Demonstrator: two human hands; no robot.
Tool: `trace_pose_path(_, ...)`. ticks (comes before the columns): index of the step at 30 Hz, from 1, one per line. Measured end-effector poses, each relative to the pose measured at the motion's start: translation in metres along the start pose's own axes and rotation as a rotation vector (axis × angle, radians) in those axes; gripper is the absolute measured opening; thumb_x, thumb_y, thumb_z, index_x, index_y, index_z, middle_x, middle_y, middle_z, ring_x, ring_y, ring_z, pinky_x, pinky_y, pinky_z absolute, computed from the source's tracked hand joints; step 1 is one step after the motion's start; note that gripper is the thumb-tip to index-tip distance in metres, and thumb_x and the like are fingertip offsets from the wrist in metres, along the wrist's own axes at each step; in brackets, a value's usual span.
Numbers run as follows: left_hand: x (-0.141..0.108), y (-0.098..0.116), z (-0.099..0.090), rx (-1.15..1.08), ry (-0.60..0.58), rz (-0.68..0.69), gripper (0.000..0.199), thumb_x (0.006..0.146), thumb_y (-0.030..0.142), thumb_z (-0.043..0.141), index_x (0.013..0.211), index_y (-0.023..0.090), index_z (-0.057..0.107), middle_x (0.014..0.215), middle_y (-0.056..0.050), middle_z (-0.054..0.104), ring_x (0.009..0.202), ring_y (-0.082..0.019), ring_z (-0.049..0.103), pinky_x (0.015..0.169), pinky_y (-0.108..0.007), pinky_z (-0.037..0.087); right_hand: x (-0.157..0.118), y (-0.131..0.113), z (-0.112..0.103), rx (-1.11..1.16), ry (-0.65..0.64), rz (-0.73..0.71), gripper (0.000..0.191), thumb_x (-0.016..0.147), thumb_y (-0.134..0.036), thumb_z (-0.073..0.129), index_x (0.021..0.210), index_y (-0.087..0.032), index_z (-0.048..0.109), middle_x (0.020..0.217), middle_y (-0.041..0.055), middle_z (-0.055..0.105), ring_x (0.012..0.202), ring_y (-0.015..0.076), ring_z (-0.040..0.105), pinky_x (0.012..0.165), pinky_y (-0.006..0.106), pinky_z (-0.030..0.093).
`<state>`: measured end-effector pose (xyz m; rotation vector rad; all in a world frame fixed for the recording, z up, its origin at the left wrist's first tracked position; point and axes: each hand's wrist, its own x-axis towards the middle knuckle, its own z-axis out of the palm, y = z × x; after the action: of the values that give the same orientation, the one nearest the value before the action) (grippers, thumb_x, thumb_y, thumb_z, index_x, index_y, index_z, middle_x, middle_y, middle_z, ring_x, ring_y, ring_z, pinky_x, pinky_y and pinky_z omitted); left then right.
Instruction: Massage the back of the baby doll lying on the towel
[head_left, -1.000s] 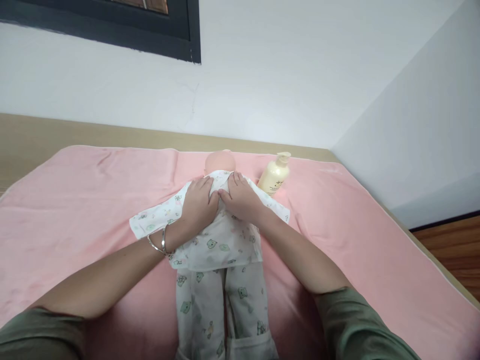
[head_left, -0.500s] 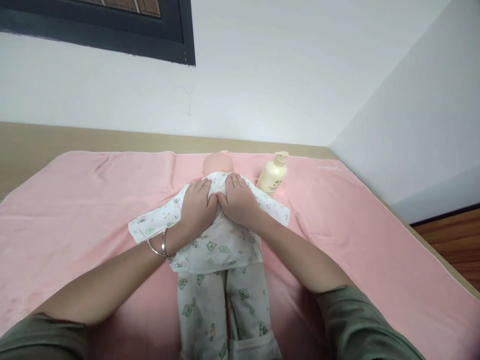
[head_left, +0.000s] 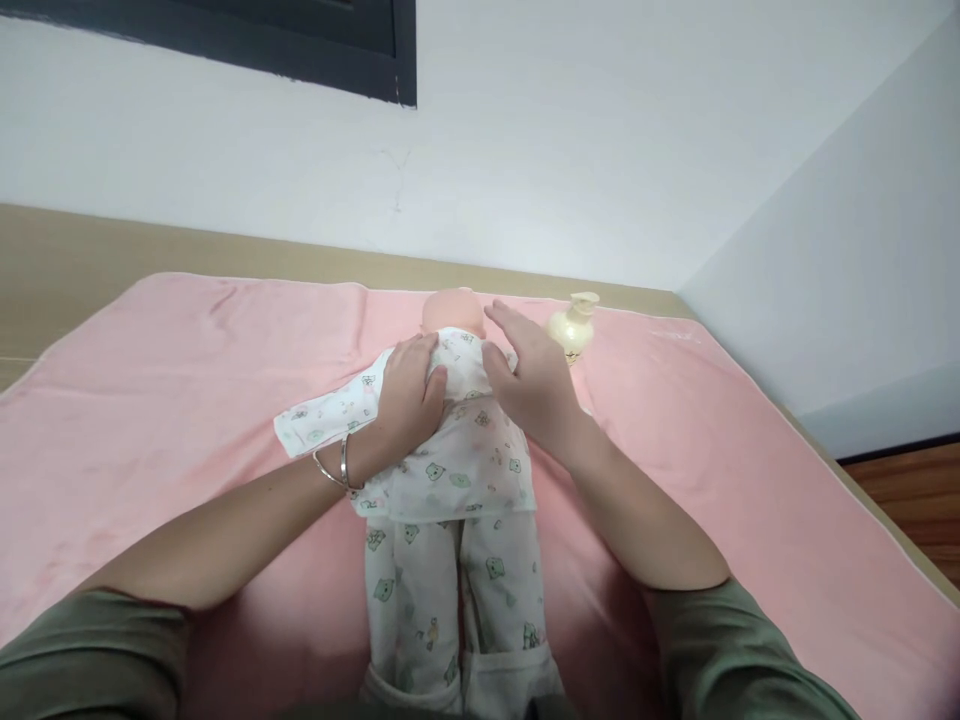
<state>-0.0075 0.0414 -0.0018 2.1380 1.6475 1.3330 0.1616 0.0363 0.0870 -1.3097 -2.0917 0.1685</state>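
A baby doll (head_left: 472,450) in white pyjamas with small green prints lies face down, its bare head (head_left: 453,312) toward the wall. My left hand (head_left: 409,400) rests flat on the left side of its upper back, fingers out straight. Raised above the doll's right shoulder is my right hand (head_left: 532,380), thumb apart from the fingers and nothing held. It hides most of the doll's right sleeve and part of a cream pump bottle (head_left: 574,328) that stands behind it.
A pink cloth (head_left: 712,480) is spread under the doll over a wooden surface (head_left: 90,245). Behind it rises a white wall (head_left: 525,160) with a dark window frame (head_left: 375,60). Another wall (head_left: 885,240) closes in on the right.
My right hand has lifted off the doll's back and moved up and to the right, in front of the bottle. My left hand stays on the back. The view has shifted slightly.
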Motion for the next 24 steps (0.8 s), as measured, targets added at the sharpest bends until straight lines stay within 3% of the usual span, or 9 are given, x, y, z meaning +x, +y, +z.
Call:
trace_pose_path(2,-0.001,-0.001,0.0,-0.023,0.024,-0.006,0.049,0.097,0.038,0.034,0.136,0.013,0.05,0.134,-0.018,0.06,0.124,-0.03,0.055,0.11,-0.052,0.043,-0.002,0.006,0.02,-0.002,0.085,-0.082,0.052,0.094,-0.021,0.038,0.145,-0.014,0.048,0.16,0.013,0.043,0.152,0.0295,0.033,0.121,0.054,0.035)
trace_pose_path(3,-0.002,-0.001,0.001,-0.036,0.034,0.003,0.05,0.098,0.039,0.033,0.138,0.013,0.049,0.135,-0.018,0.059,0.125,-0.03,0.055,0.11,-0.052,0.042,-0.003,0.009,0.031,-0.017,0.067,-0.121,0.055,0.094,-0.021,0.038,0.147,-0.012,0.045,0.162,0.0148,0.038,0.154,0.0301,0.027,0.123,0.056,0.032)
trace_pose_path(7,-0.003,-0.003,0.002,-0.066,0.053,0.029,0.052,0.101,0.041,0.029,0.14,0.012,0.047,0.135,-0.019,0.058,0.124,-0.03,0.055,0.109,-0.051,0.042,-0.006,0.021,0.062,-0.043,-0.128,-0.216,0.05,0.096,-0.022,0.038,0.141,-0.006,0.052,0.154,0.0224,0.047,0.15,0.0339,0.035,0.121,0.06,0.032)
trace_pose_path(9,-0.003,-0.003,0.002,-0.07,0.047,0.028,0.051,0.101,0.042,0.028,0.139,0.013,0.047,0.135,-0.019,0.058,0.123,-0.029,0.056,0.108,-0.051,0.043,-0.007,0.021,0.062,-0.023,-0.112,-0.222,0.049,0.097,-0.023,0.037,0.14,-0.007,0.052,0.155,0.0219,0.046,0.15,0.0332,0.035,0.121,0.06,0.034)
trace_pose_path(13,-0.002,-0.003,0.002,-0.074,0.052,0.035,0.053,0.101,0.045,0.027,0.139,0.013,0.047,0.135,-0.019,0.058,0.123,-0.029,0.056,0.109,-0.051,0.043,-0.008,0.02,0.058,-0.012,0.018,-0.212,0.052,0.097,-0.022,0.037,0.147,-0.01,0.046,0.163,0.018,0.035,0.157,0.0292,0.021,0.124,0.06,0.029)
trace_pose_path(19,-0.002,-0.004,0.003,-0.063,0.041,0.02,0.053,0.1,0.043,0.028,0.138,0.012,0.048,0.134,-0.02,0.059,0.125,-0.031,0.055,0.109,-0.053,0.042,-0.009,0.023,0.063,-0.015,-0.126,-0.193,0.046,0.094,-0.02,0.042,0.136,-0.009,0.057,0.159,0.0209,0.04,0.155,0.0345,0.023,0.12,0.064,0.032)
trace_pose_path(24,-0.002,-0.003,0.0,-0.061,0.026,0.023,0.054,0.101,0.045,0.026,0.139,0.013,0.048,0.136,-0.019,0.059,0.124,-0.03,0.056,0.11,-0.052,0.042,-0.009,0.015,0.053,-0.028,0.014,-0.145,0.053,0.095,-0.022,0.043,0.148,-0.016,0.045,0.167,0.0129,0.029,0.159,0.0317,0.006,0.122,0.066,0.025)
